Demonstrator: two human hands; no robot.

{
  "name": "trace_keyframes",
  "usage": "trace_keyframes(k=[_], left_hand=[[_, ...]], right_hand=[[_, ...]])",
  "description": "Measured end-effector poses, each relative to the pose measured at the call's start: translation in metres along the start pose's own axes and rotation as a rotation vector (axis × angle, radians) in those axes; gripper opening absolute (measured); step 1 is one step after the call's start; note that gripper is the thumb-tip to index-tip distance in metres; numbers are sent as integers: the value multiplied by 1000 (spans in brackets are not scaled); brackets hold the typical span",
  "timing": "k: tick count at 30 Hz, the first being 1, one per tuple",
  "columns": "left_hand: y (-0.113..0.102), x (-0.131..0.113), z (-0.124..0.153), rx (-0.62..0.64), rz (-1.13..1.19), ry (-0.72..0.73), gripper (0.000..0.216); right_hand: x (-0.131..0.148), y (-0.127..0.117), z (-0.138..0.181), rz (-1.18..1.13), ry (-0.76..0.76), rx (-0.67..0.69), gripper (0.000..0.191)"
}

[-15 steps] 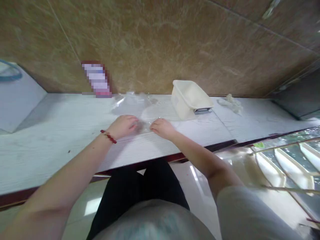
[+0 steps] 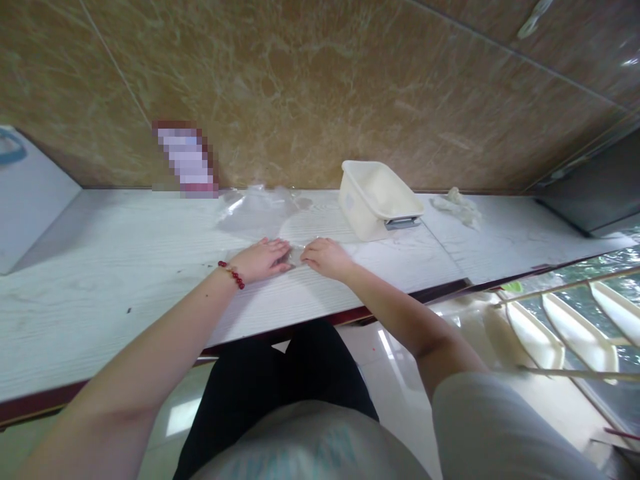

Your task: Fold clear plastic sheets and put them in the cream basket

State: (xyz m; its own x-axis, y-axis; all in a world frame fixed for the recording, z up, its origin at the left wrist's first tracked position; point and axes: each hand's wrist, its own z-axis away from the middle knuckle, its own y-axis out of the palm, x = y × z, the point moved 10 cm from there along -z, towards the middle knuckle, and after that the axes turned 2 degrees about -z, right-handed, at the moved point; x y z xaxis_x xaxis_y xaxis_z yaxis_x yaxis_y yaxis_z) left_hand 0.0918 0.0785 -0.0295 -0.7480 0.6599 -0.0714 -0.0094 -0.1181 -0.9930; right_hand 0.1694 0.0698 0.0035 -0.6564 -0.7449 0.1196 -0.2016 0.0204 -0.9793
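A piece of clear plastic (image 2: 296,255), perhaps a small bag, lies on the white counter between my hands. My left hand (image 2: 264,259), with a red bead bracelet at the wrist, rests flat over its left part, fingers stretched out. At the other end my right hand (image 2: 327,257) has its fingers curled down and pinched on the plastic. Much of the piece is hidden under both hands. Just behind them spreads a larger clear plastic bag (image 2: 256,212), wrinkled and shiny.
A cream plastic bin (image 2: 360,212) with a grey latch stands right of my hands. Farther right lies a crumpled whitish plastic wad (image 2: 460,208). A white box (image 2: 35,200) is at the left end. The brown wall (image 2: 300,93) backs the white counter (image 2: 165,233).
My left hand has slid right, closer to my right hand, and its fingers now lie flatter over the clear plastic. The right hand stays in nearly the same place. The view has shifted slightly.
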Motion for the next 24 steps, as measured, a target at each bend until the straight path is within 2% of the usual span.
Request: trace_keyframes(k=[6, 9, 13, 18, 20, 24], left_hand=[[5, -4, 4, 75, -12, 28, 70], [5, -6, 5, 89, -3, 40, 68], [4, -8, 6, 93, 19, 52, 65], [5, -9, 8, 107, 45, 51, 63], [5, -10, 9, 118, 59, 49, 63], [6, -12, 10, 128, 77, 44, 64]], right_hand=[[-1, -3, 8, -60, -39, 9, 19], [-11, -10, 12, -72, -11, -13, 20], [-48, -26, 13, -82, 170, -111, 25], [-100, -12, 16, -89, 500, 44, 26], [-106, -7, 15, -89, 570, 75, 29], [-98, 0, 7, -106, 628, 19, 33]])
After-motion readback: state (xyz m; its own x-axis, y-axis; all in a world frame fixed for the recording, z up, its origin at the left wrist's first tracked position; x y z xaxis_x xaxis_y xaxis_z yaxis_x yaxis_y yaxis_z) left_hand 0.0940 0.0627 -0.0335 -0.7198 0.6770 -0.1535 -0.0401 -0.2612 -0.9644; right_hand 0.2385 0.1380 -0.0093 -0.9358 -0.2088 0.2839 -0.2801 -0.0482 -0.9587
